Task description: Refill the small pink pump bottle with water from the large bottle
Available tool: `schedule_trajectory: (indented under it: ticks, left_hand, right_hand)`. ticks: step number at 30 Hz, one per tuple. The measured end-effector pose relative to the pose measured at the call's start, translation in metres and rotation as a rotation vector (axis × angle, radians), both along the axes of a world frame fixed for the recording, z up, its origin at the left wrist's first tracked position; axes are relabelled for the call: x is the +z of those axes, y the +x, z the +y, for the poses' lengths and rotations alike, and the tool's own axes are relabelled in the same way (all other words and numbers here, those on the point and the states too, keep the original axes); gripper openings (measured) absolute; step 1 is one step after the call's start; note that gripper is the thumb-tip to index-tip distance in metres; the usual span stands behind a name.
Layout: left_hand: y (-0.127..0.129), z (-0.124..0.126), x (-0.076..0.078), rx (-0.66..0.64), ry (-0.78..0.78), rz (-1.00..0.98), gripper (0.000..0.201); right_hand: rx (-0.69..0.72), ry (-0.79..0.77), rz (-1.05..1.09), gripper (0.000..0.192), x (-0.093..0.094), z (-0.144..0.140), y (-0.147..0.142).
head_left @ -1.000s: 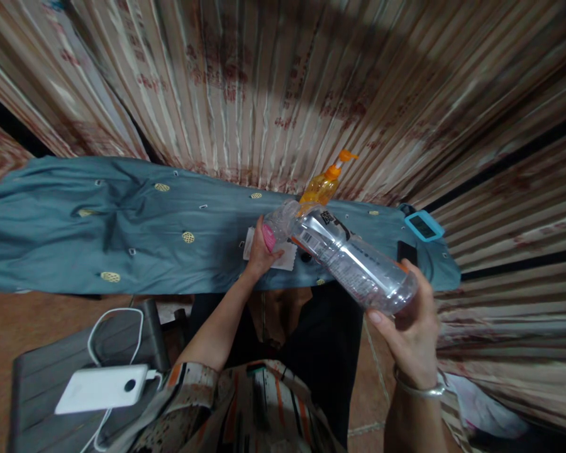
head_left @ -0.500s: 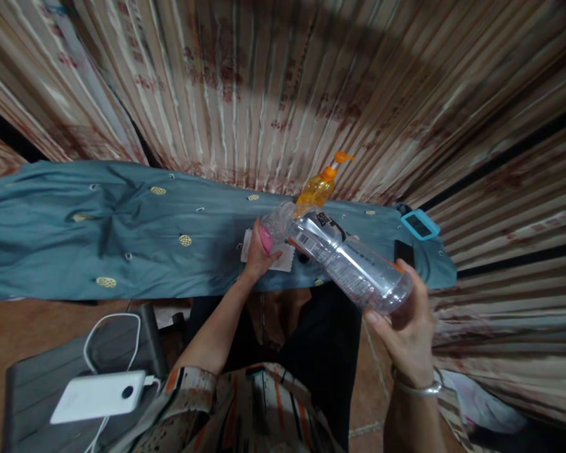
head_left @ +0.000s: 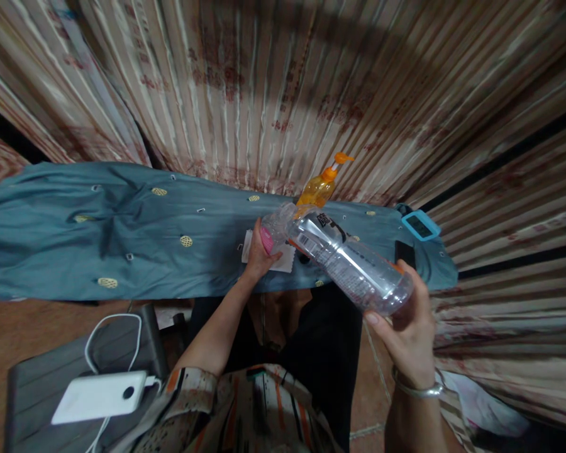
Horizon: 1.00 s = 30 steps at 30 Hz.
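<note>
The view shifted slightly — right hand grips a bottle (barcode, blurred characters), left hand a pink-ended clear piece.

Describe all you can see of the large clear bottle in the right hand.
The large bottle looks like thin, shiny clear plastic, narrowed at the waist, with dark lettering, a barcode and fine print along its side. No liquid shows inside. It is tilted over the near edge of the patterned cloth, base toward the lower right, where the right hand grips it. Its other end meets or overlaps a clear piece in the left hand; whether they are joined is unclear.
</note>
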<state>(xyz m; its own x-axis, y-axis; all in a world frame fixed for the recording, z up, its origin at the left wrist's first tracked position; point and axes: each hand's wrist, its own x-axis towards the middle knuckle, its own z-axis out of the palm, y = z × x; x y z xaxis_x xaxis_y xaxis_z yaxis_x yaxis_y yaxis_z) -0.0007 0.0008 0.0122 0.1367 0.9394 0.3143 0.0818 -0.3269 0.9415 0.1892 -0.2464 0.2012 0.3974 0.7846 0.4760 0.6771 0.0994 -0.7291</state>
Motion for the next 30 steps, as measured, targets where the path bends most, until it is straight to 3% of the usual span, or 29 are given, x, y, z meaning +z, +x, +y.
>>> schedule_trajectory:
  ticks: [30]
  left_hand:
    - [0.0001,-0.0034,0.0068,0.007,-0.025,0.037,0.129]
  right_hand:
    - [-0.023,-0.007,-0.015,0.098,0.007,0.0021,-0.0032]
